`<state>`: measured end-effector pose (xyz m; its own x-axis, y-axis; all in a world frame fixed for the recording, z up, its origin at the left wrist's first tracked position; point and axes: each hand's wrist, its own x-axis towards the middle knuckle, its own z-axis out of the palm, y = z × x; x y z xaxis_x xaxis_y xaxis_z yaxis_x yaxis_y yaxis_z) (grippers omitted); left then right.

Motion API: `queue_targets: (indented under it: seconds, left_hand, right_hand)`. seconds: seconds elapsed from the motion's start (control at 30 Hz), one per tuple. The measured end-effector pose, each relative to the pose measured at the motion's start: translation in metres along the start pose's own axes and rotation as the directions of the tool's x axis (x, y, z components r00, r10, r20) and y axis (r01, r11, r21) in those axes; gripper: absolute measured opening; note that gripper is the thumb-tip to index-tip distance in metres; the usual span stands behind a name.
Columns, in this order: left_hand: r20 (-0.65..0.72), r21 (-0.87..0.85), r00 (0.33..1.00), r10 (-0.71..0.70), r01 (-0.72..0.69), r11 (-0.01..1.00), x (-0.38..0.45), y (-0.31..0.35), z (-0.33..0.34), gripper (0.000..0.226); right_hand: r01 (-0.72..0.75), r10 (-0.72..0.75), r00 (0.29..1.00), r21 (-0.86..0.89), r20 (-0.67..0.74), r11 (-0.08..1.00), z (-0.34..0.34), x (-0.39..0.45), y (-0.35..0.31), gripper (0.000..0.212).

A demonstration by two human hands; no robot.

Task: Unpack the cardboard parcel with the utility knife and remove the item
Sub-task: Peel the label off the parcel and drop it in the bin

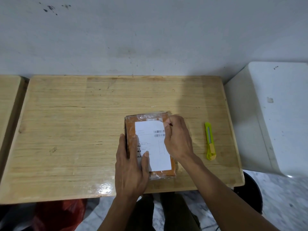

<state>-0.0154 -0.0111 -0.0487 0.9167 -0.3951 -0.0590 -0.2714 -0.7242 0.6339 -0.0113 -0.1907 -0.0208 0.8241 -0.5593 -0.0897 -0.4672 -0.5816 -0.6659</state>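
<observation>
Brown cardboard parcel [150,144], wrapped in clear tape and carrying a white label [153,147], lies on the wooden tabletop [75,130], where the left hand [131,165] rests flat with straight fingers on its left side, the right hand [178,139] pinches at the label's far corner, and the yellow utility knife [210,141] lies untouched just right.

Brown cardboard parcel [150,144] lies flat on the table, wrapped in shiny clear tape, w/ a white label on top. Still shut. Yellow-green utility knife [210,141] lies near it on the right, not touching.
</observation>
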Motion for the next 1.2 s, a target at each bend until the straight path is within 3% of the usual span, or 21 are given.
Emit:
queue_targets:
  seconds: [0.17,0.3,0.4,0.53,0.73,0.9,1.2]
  left_hand:
    - [-0.003,0.001,1.000,0.004,-0.004,1.000,0.000,0.000,0.000,0.065]
    - [-0.001,0.008,1.000,-0.002,0.002,1.000,0.000,-0.001,0.000,0.066]
    - [-0.004,0.014,1.000,-0.003,0.003,1.000,0.000,0.000,0.000,0.066]
    - [-0.005,0.009,1.000,-0.002,0.002,1.000,0.000,0.000,0.000,0.065]
    - [-0.009,0.010,1.000,-0.004,0.004,1.000,0.000,0.000,0.001,0.066]
    - [-0.015,0.011,1.000,0.000,0.001,1.000,0.000,0.000,0.001,0.066]
    - [-0.020,-0.012,1.000,-0.019,0.018,1.000,0.001,0.001,0.000,0.069]
  right_hand:
    - [-0.016,0.016,1.000,0.042,-0.001,0.999,0.001,0.005,0.003,0.026]
    - [0.035,-0.034,0.997,0.018,-0.066,0.999,0.002,0.004,0.007,0.009]
    - [0.046,-0.050,0.992,-0.035,-0.117,0.998,0.004,0.003,0.005,0.007]
    - [0.253,-0.280,0.948,-0.177,-0.151,0.951,0.009,0.002,0.009,0.013]
    - [0.144,-0.143,0.989,0.017,-0.025,0.989,0.003,-0.005,0.006,0.009]
    - [0.137,-0.134,0.990,0.112,-0.035,0.984,-0.004,-0.010,0.003,0.004]
    - [0.042,-0.033,0.999,0.254,-0.037,0.966,-0.012,-0.021,-0.003,0.021]
